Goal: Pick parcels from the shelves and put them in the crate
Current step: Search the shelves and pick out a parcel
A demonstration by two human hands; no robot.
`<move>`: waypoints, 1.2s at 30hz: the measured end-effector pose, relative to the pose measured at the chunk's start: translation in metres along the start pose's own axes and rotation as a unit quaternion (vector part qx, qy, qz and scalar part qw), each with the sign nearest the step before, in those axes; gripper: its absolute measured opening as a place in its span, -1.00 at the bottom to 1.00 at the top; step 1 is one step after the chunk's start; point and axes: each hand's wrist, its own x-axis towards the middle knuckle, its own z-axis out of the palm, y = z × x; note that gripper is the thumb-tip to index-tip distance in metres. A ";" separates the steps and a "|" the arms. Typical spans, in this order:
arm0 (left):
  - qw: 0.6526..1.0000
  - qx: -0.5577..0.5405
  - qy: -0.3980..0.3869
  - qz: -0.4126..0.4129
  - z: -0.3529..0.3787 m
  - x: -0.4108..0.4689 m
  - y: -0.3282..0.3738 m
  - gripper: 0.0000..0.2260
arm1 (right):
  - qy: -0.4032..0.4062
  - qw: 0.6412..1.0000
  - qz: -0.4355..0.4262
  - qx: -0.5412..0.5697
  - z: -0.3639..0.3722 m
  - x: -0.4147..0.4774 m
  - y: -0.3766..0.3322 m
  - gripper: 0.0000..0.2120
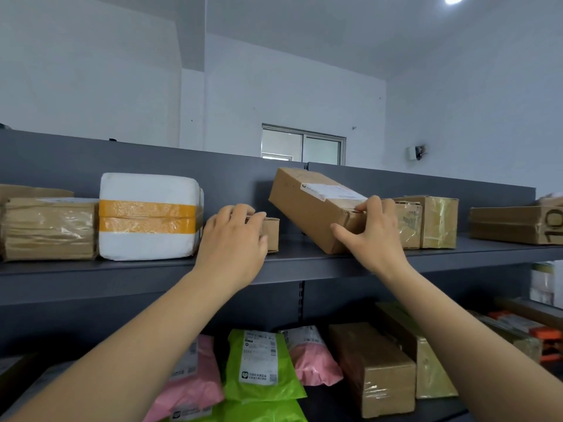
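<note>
Two grips, small cardboard box (272,236), long carton (304,207)

Two hands: left hand (233,239), right hand (371,236). Two shelf levels show, the upper shelf (335,263) and the lower shelf (329,403). Up top: one white foam box (149,216) at nine o'clock and at least six brown cardboard boxes (313,208). Below, around six o'clock: two pink mailers (192,382) and two green mailers (262,367). At five o'clock: two long taped boxes (374,370).
</note>
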 end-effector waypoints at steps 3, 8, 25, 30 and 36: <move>1.000 -0.003 0.013 0.013 0.000 0.003 0.007 -0.60 | 0.010 1.000 -0.016 0.008 0.003 -0.001 0.003 -0.57; 0.997 -0.031 0.050 0.052 0.002 0.012 0.029 -0.62 | 0.022 0.999 -0.042 0.014 0.008 -0.001 0.012 -0.54; 0.829 -0.502 -0.078 -0.234 0.025 0.058 0.108 -0.51 | 0.048 0.982 -0.184 -0.015 0.009 -0.018 0.032 -0.49; 0.861 -0.458 -0.072 -0.210 0.026 0.057 0.115 -0.58 | 0.018 0.977 -0.208 -0.043 0.011 -0.010 0.039 -0.50; 0.908 -0.345 -0.142 -0.191 0.032 0.056 0.116 -0.48 | -0.054 0.988 -0.145 0.015 0.010 0.002 0.053 -0.55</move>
